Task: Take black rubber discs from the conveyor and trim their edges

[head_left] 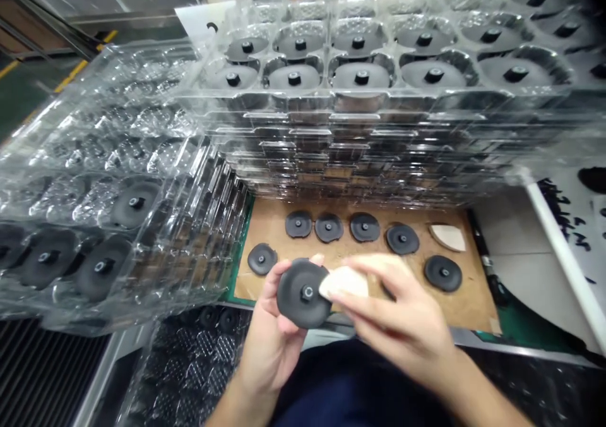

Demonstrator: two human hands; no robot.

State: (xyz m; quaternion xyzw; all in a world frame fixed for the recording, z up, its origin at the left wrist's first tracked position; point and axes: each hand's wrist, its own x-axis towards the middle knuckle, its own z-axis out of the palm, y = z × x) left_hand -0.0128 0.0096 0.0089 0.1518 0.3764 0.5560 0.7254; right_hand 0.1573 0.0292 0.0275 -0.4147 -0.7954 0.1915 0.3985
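Note:
My left hand (pixel 269 342) grips a round dark grey disc (pixel 296 297) by its edge, its short hub facing up. Pinched in my right hand (pixel 402 307) is a cream-coloured pad (pixel 348 282), and its tip meets or nearly meets the disc beside the hub. The pad's material is not plain to see. Behind my hands, several like discs (pixel 364 227) lie hub up on a brown board (pixel 331 256). A second cream wedge-shaped pad (pixel 447 237) lies near the board's far right corner. One disc is mostly hidden behind my right hand.
A tall stack of clear plastic trays (pixel 331 143) holding discs stands behind the board. More clear trays (pixel 156 136) are stacked at the left, with discs in the nearer pockets. A white rail (pixel 563 250) runs along the right. Below left is a dark tray (pixel 194 364).

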